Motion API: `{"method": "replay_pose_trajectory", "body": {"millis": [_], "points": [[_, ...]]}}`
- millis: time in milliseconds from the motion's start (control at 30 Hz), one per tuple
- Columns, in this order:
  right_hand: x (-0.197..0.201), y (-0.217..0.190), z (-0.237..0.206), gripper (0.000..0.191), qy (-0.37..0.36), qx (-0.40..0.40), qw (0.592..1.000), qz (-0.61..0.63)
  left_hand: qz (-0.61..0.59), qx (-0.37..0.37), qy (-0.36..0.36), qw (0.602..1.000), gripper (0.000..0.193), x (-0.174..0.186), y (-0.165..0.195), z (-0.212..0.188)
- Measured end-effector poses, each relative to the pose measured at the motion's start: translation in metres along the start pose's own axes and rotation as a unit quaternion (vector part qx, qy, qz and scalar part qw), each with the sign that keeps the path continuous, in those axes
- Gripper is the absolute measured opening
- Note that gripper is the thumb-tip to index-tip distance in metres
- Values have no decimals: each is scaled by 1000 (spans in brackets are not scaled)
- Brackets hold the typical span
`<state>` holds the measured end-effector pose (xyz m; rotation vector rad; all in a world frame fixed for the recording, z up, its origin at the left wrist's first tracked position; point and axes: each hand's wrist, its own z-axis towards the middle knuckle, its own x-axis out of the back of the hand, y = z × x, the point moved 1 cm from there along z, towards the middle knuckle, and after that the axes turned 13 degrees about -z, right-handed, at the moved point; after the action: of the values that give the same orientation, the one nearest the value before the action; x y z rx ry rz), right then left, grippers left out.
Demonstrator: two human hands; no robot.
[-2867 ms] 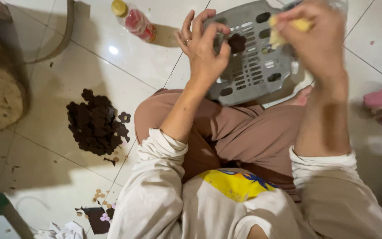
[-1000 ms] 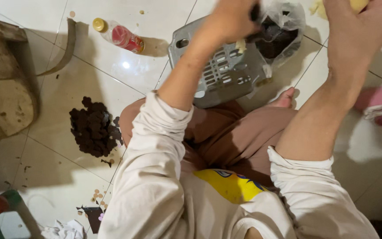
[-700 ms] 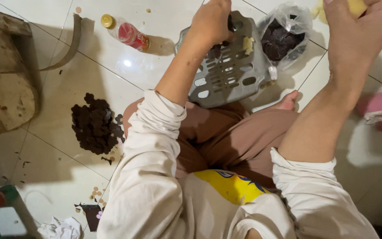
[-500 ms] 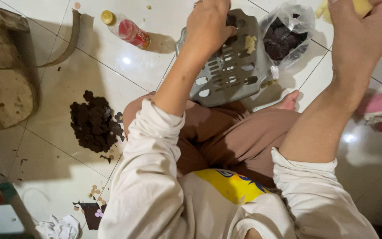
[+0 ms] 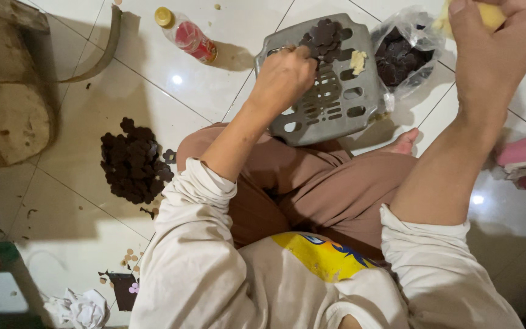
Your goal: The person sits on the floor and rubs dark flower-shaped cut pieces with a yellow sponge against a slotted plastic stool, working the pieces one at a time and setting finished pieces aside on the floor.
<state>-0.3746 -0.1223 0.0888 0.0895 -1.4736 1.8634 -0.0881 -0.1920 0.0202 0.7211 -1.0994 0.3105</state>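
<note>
While the left hand (image 5: pixel 282 76) pinches dark flower-shaped pieces (image 5: pixel 322 35) on the grey slotted plastic tray (image 5: pixel 336 103) at upper centre, the right hand (image 5: pixel 494 52) grips a yellow lump (image 5: pixel 488 13); sorting seems underway, and the next move calls for a careful lift.

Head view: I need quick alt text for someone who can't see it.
A seated person's left hand presses on dark flower-shaped pieces atop a grey slotted plastic tray, while the right hand grips a yellow lump. On the white tiled floor lie a dark pile, a clear bag and a bottle.

Your left hand (image 5: pixel 284 76) is pressing dark pieces (image 5: pixel 324 35) onto the grey slotted tray (image 5: pixel 336 103) at twelve o'clock; your right hand (image 5: pixel 494 55) is gripping a yellow lump (image 5: pixel 488 15) at one o'clock.
</note>
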Motion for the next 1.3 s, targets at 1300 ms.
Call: {"method": "replay_pose_trajectory", "body": {"millis": [1300], "points": [[-81,-18,-19,15,-148,116,980,-71,-120,154,151,969,44,5,-18,-18]]}}
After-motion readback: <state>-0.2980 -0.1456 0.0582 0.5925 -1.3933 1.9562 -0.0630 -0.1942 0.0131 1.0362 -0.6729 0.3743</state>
